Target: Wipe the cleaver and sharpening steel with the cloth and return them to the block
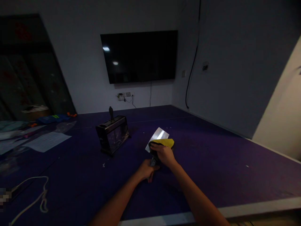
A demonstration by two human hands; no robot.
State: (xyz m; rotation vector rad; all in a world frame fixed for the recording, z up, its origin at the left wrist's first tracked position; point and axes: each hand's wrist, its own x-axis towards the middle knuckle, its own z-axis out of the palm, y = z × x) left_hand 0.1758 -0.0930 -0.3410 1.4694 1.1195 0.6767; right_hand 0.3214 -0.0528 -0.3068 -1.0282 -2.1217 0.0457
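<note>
Over the middle of the table, a cleaver point(160, 134) points away from me, its broad rectangular blade shining with reflected light. The fingers of my left hand point(146, 171) are wrapped around its dark handle. My right hand point(166, 154) presses a yellow cloth point(168, 142) with a dark edge onto the near part of the blade, hiding that part. To the left stands a black knife block point(115, 133) with a see-through side. One dark handle point(111, 113) sticks up from its top.
Sheets of paper point(48, 142) and clear plastic lie along the left of the purple tabletop point(211, 169). A white cable point(43, 197) curls at the near left. A television point(141, 56) hangs on the far wall, and a black cable point(192, 66) runs down the right wall.
</note>
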